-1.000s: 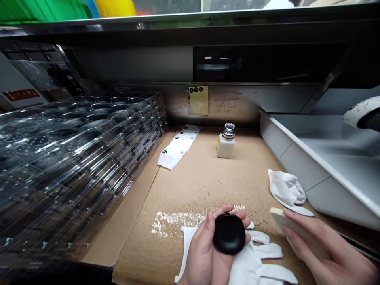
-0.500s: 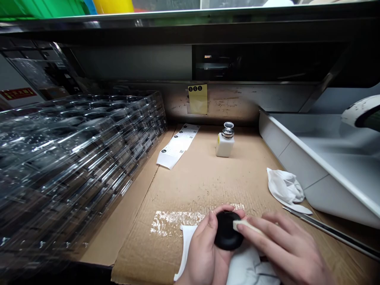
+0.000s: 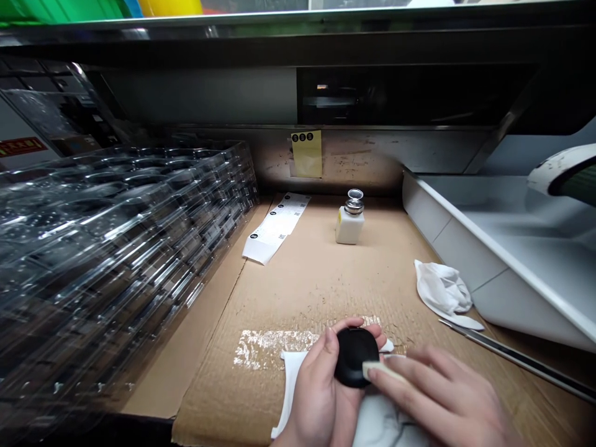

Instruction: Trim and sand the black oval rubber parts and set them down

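A round black case [image 3: 354,354] with a smooth top lies in my left hand [image 3: 321,385], whose fingers curl round its edge. My right hand [image 3: 437,391], blurred by motion, pinches a small whitish pad [image 3: 379,369]; its tip touches the lower right part of the black case. Beneath both hands is a white cloth [image 3: 293,379], partly covered by them. Farther back on the cardboard stands a white square bottle [image 3: 350,225] with a metal pump top. A strip of label paper [image 3: 274,226] with black round marks lies left of the bottle.
Stacked clear plastic trays [image 3: 139,248] fill the left side. A white bin [image 3: 470,230] stands at the right, with a crumpled white cloth [image 3: 442,288] and a metal strip [image 3: 507,354] beside it. A yellow note [image 3: 306,155] hangs at the back, under a low shelf [image 3: 279,46].
My right hand has slid the pad from the upper right of the black case down toward its lower right edge. The left hand still holds the case, now tilted slightly differently.
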`<state>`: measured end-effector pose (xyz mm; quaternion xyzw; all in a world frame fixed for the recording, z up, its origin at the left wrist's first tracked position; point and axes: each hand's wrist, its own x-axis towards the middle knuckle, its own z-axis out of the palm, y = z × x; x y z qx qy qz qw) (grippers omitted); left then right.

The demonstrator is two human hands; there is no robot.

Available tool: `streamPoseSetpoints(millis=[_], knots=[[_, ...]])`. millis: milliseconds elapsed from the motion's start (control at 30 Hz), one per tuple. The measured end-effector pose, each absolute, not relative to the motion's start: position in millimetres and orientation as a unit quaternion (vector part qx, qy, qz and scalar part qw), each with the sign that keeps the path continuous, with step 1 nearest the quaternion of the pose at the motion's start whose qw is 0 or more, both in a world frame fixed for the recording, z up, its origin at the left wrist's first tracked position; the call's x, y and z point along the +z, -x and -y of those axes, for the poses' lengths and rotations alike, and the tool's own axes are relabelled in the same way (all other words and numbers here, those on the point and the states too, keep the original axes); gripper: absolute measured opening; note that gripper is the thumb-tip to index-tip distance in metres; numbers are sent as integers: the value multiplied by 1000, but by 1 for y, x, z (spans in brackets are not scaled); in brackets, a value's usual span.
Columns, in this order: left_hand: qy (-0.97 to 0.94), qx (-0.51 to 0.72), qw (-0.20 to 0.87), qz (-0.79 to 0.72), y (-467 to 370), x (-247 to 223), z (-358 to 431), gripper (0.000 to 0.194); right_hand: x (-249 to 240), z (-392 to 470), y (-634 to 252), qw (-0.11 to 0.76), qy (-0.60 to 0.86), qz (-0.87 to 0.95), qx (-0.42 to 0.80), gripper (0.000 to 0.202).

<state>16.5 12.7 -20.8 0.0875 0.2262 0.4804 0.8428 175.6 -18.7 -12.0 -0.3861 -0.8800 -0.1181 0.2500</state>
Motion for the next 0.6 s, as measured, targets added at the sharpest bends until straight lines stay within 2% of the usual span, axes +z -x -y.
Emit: streamPoseSetpoints(millis=[200,500,600], knots=[[-120,483,831,-248,-16,-17,-12,31,11,-10,-172,274,412,863,-105,27],[-96,491,846,-187,-16,-24,-12,35,0,10,-189,204,380,897,-101,36],[-103,489,841,-205,-16,-22,-13,33,6,1,-180,240,389,882,-114,32]])
